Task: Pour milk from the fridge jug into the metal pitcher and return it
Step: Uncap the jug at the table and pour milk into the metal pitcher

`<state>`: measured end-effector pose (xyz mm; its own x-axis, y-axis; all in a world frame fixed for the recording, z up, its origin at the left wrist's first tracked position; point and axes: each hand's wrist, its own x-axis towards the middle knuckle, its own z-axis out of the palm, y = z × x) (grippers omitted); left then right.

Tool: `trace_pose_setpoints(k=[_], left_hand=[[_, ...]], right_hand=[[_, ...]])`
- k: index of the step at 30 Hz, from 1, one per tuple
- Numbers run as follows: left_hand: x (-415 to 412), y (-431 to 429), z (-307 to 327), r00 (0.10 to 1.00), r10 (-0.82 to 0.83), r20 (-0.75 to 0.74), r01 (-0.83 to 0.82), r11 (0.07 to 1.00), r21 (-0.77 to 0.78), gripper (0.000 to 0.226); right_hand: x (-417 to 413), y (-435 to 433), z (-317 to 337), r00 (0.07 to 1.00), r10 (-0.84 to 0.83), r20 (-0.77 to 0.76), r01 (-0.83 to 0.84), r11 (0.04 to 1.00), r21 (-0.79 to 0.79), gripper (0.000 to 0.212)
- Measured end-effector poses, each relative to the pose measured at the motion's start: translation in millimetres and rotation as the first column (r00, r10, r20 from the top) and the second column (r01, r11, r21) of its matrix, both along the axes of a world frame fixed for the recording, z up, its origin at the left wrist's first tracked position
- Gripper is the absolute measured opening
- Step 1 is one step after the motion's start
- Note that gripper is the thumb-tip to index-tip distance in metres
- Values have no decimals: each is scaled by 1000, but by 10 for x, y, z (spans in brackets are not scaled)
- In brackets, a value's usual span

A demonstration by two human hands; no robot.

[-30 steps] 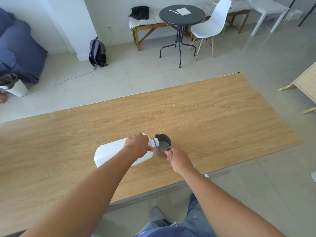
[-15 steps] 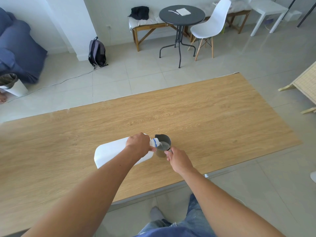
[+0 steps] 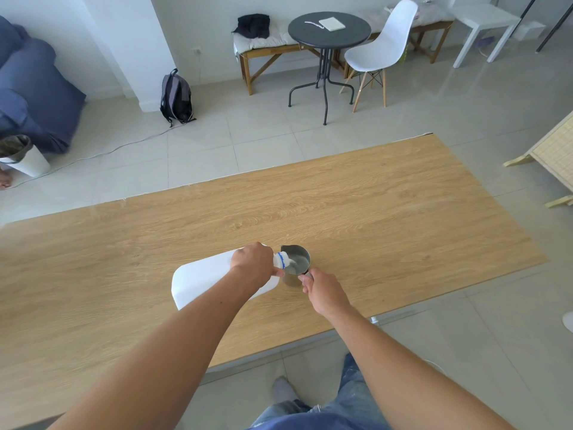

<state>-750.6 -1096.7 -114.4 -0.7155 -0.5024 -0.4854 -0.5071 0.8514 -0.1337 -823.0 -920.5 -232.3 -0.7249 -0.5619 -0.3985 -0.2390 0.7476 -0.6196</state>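
A white plastic milk jug [image 3: 201, 280] with a blue neck ring is tipped nearly flat above the wooden table [image 3: 372, 212]. Its mouth sits over the rim of the small metal pitcher [image 3: 296, 263]. My left hand [image 3: 254, 263] grips the jug near its neck. My right hand [image 3: 322, 291] holds the pitcher's handle on the near side. The pitcher stands upright on the table, and a pale liquid shows inside it.
The near table edge runs just below my forearms. Beyond the table stand a round black table [image 3: 328, 29], a white chair [image 3: 381, 48], a wooden bench [image 3: 269, 49] and a backpack [image 3: 175, 96]. A wicker frame [image 3: 552, 156] stands at the right.
Hardly anything has changed. The jug stays tipped over the pitcher and both hands keep their grips.
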Motion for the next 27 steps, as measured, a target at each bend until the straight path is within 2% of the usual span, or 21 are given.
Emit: trace_pose_setpoints(k=[27], left_hand=[[-15, 57, 43, 1000, 1, -3, -1, 1000, 8, 68]], right_hand=[[26, -10, 57, 1000, 8, -13, -7, 1000, 24, 32]])
